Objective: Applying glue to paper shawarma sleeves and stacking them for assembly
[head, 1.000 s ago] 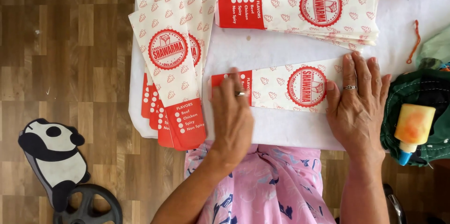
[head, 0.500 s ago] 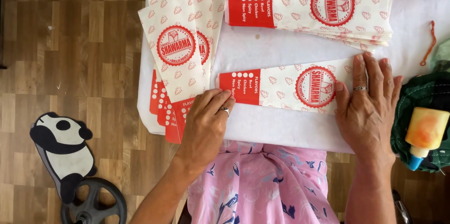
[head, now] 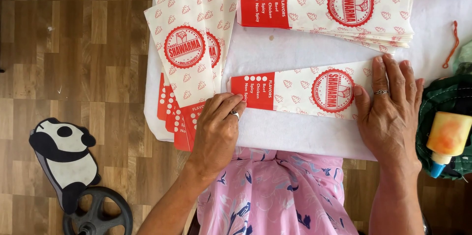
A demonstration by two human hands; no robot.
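Note:
A single red and white paper sleeve [head: 300, 92] lies flat across the white work surface [head: 295, 136] in front of me. My right hand [head: 391, 114] presses flat on its right end, fingers spread, a ring on one finger. My left hand [head: 216, 129] rests palm down at the sleeve's red left end, fingertips also touching the lower end of a fanned pile of the same sleeves [head: 189, 53] on the left. Neither hand grips anything.
Another stack of sleeves [head: 334, 6] lies across the top. A glue bottle with a blue tip [head: 445, 141] sits in a green cloth bag [head: 442, 102] at the right. A red rubber band [head: 452, 43] lies nearby. A panda-shaped mat [head: 64, 156] and a black wheel [head: 98, 213] are on the wooden floor.
My left hand has slid left along the single sleeve, from its middle to its red end by the fanned pile. My right hand has stayed on the right end.

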